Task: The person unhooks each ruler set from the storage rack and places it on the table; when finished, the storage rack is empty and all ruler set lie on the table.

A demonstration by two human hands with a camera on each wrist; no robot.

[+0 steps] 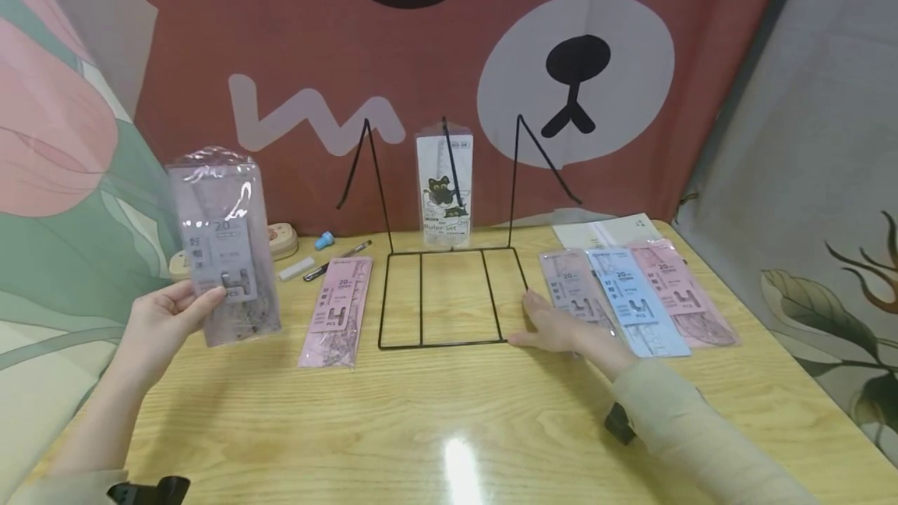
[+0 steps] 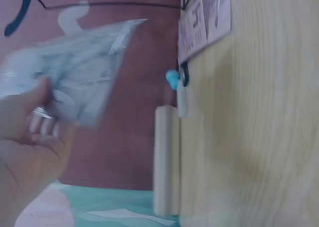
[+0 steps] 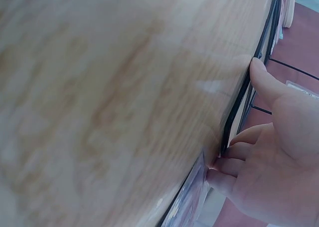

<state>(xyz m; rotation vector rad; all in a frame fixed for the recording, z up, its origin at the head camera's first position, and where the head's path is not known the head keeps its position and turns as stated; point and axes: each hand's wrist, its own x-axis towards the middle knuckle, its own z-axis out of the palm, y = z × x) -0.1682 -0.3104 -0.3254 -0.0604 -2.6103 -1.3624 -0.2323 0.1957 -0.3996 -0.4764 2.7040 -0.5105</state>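
Beside the right hand (image 1: 561, 331), which rests flat with fingers relaxed against the wire rack (image 1: 449, 298) as if to steady it, lie three ruler packets (image 1: 634, 298), while the left hand (image 1: 164, 316) pinches a fourth packet (image 1: 223, 244) upright, label forward.

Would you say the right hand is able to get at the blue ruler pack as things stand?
Probably yes: the right hand rests by the wire rack, with the blue ruler pack lying uncovered just beside it.

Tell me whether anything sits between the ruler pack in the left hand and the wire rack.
Nothing stands upright in between. The pack is held up in the left hand; only a pink pack lies flat on the table beside the rack.
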